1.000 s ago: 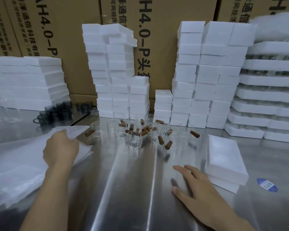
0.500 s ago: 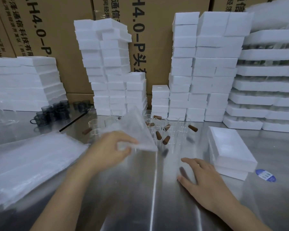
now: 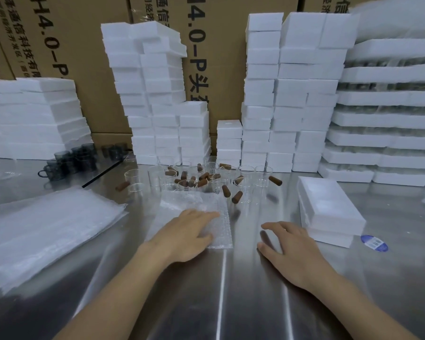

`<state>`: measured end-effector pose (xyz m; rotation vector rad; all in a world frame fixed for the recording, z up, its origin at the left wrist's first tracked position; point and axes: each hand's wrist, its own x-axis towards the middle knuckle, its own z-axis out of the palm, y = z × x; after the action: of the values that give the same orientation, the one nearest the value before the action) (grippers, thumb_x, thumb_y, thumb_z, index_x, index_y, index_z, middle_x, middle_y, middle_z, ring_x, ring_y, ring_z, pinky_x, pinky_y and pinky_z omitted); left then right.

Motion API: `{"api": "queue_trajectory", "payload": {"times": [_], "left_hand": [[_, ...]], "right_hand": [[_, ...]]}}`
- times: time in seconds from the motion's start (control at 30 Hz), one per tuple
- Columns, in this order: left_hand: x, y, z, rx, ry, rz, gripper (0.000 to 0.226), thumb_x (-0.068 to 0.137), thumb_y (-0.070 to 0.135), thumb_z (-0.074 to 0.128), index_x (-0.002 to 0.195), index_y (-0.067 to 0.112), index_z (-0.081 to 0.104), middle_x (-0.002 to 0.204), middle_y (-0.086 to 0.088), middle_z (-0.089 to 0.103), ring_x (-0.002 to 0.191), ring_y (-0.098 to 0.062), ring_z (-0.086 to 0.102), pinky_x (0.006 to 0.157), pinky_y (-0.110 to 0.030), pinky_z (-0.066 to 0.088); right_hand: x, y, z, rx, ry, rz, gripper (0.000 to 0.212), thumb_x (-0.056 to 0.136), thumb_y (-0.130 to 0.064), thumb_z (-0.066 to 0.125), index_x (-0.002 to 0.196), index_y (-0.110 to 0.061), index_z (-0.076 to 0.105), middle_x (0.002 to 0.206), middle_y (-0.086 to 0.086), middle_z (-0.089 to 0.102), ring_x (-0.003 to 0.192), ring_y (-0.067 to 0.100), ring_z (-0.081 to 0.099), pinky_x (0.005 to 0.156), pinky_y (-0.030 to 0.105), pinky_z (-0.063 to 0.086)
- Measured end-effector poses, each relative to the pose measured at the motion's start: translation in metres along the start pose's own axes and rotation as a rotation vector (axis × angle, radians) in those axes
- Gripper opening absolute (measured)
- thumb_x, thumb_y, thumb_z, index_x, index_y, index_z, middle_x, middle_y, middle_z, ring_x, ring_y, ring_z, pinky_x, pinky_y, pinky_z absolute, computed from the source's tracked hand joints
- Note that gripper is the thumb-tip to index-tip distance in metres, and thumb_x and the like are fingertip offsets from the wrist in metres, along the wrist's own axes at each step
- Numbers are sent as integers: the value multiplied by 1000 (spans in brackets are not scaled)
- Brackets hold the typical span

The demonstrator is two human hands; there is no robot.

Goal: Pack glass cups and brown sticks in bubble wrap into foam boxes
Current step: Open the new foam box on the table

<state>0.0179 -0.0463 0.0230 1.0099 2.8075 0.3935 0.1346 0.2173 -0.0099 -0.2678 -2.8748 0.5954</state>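
A single bubble wrap sheet (image 3: 201, 204) lies flat on the steel table in front of me. My left hand (image 3: 189, 233) rests palm down on its near part, fingers together. My right hand (image 3: 290, 246) lies on the bare table (image 3: 221, 290) to the right of the sheet, fingers spread, holding nothing. Behind the sheet stand several clear glass cups (image 3: 263, 176) with several brown sticks (image 3: 237, 197) scattered among and inside them. A stack of white foam boxes (image 3: 329, 207) sits just right of my right hand.
A pile of bubble wrap sheets (image 3: 42, 229) lies at the left. Tall stacks of foam boxes (image 3: 157, 99) line the back, with cardboard cartons (image 3: 59, 33) behind. Dark glass mugs (image 3: 71, 160) stand at the back left. A blue sticker (image 3: 374, 242) lies at the right.
My left hand lifted one sheet off the left pile, carried it right and laid it flat in front of the cups. My right hand stayed on the table.
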Motion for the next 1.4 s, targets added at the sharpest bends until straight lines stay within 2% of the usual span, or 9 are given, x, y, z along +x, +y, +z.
{"api": "queue_trajectory", "payload": {"times": [0.13, 0.23, 0.5, 0.67, 0.83, 0.97, 1.03, 1.2, 1.4], "left_hand": [[0, 1, -8, 64, 120, -45, 56, 99, 50, 39, 155, 50, 41, 150, 8, 53, 140, -19, 48, 119, -49, 38], [0, 4, -8, 79, 229, -24, 50, 102, 59, 42, 151, 50, 45, 152, 12, 51, 144, -15, 44, 121, -50, 35], [1, 9, 3, 80, 22, 45, 69, 96, 82, 46, 156, 47, 44, 165, 12, 39, 153, -16, 34, 120, -49, 38], [0, 15, 0, 37, 123, 79, 42, 94, 72, 63, 121, 40, 68, 127, 15, 58, 130, -11, 51, 109, -41, 46], [-4, 29, -22, -648, 264, 198, 9, 94, 44, 78, 101, 39, 81, 104, 21, 69, 98, 2, 57, 89, -22, 46], [-13, 33, -50, -1815, 94, 235, 26, 106, 40, 65, 107, 16, 75, 106, -3, 75, 102, -23, 68, 95, -37, 55], [-18, 23, -56, -1981, 128, 165, 28, 105, 41, 69, 103, 14, 74, 102, -5, 75, 95, -26, 73, 92, -42, 61], [-10, -19, -55, -1720, 397, -171, 23, 102, 25, 69, 92, 7, 79, 83, -10, 79, 69, -26, 78, 63, -32, 62], [2, -82, -46, -1288, 673, -601, 32, 110, 36, 49, 105, 15, 73, 99, -10, 77, 81, -24, 68, 76, -38, 49]], "right_hand": [[0, 0, 1, 0, 6, -3, 52, 97, -64, 49, 146, -48, 46, 155, -11, 43, 147, 17, 32, 122, 38, 28], [1, 0, 1, -4, -2, -3, 51, 97, -65, 48, 146, -49, 46, 154, -11, 44, 147, 17, 33, 122, 40, 28], [5, 5, 6, -39, 5, -11, 49, 96, -68, 44, 143, -52, 46, 152, -14, 44, 145, 17, 34, 120, 40, 29], [6, 6, 7, -80, 8, -32, 49, 96, -69, 41, 142, -51, 47, 150, -15, 44, 144, 17, 35, 118, 40, 29], [7, 6, 8, -97, 7, -42, 50, 96, -69, 39, 142, -50, 46, 150, -15, 45, 144, 17, 35, 118, 40, 30], [7, 7, 7, -116, 7, -51, 50, 97, -69, 38, 142, -50, 45, 149, -15, 45, 143, 17, 36, 116, 39, 31], [7, 6, 7, -121, 3, -53, 49, 97, -69, 38, 142, -50, 45, 149, -15, 44, 143, 17, 36, 115, 38, 31], [7, 6, 5, -127, -6, -59, 51, 96, -69, 35, 143, -50, 44, 150, -15, 44, 144, 16, 35, 117, 38, 30], [7, 7, 6, -134, 1, -72, 51, 98, -70, 37, 144, -49, 45, 150, -15, 45, 144, 16, 36, 116, 39, 31]]}}
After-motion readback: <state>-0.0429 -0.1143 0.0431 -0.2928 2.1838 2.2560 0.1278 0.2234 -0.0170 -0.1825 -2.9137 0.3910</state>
